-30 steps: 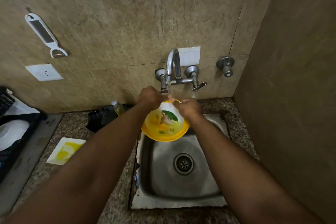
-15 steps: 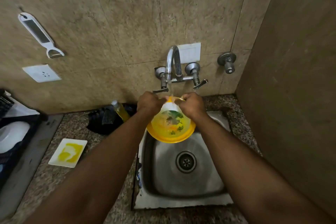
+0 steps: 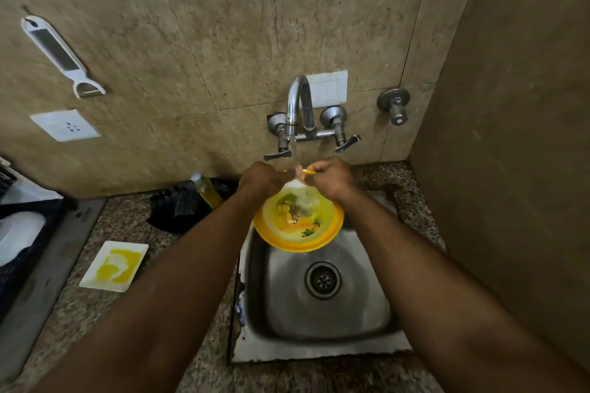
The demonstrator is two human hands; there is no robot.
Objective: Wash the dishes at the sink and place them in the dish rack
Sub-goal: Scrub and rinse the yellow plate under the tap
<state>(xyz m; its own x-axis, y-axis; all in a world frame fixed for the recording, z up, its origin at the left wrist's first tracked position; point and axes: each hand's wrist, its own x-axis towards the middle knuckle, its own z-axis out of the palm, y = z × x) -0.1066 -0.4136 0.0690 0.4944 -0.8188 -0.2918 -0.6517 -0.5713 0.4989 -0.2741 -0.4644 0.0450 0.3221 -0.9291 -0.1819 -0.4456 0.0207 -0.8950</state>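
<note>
Yellow plastic bowl (image 3: 298, 226), soiled inside with green and orange food residue, held tilted over the far half of a stainless steel sink (image 3: 319, 325), directly beneath the tap (image 3: 298, 105), whose thin stream falls onto the bowl's far rim. Left hand (image 3: 261, 180): grip clenched on the rim at about 11 o'clock of the bowl. Right hand (image 3: 332, 177): grip clenched on the rim at about 1 o'clock, fingers pinching the thin yellow edge. Sink drain (image 3: 323, 280): uncovered, at 6 o'clock from the bowl. White square plate (image 3: 114, 266), smeared yellow, unwashed, on the granite tabletop (image 3: 105, 220) at 9 o'clock of the sink. Dish rack (image 3: 22, 252): dark, at the far left edge, already carrying a white dish. Soap bottle (image 3: 207, 190) with yellow liquid beside a dark scrubbing cloth (image 3: 178, 207), at 9 o'clock of the bowl. Peeler (image 3: 60, 56) hanging on the tiled wall. Step in hand, as judged: rinsing loose food from the bowl. Handling advice: keep the bowl tilted towards the drain, turn it by the rim so the stream sweeps the whole interior, and hold it low in the basin to limit splashing; a wet plastic rim is likely slippery.
</note>
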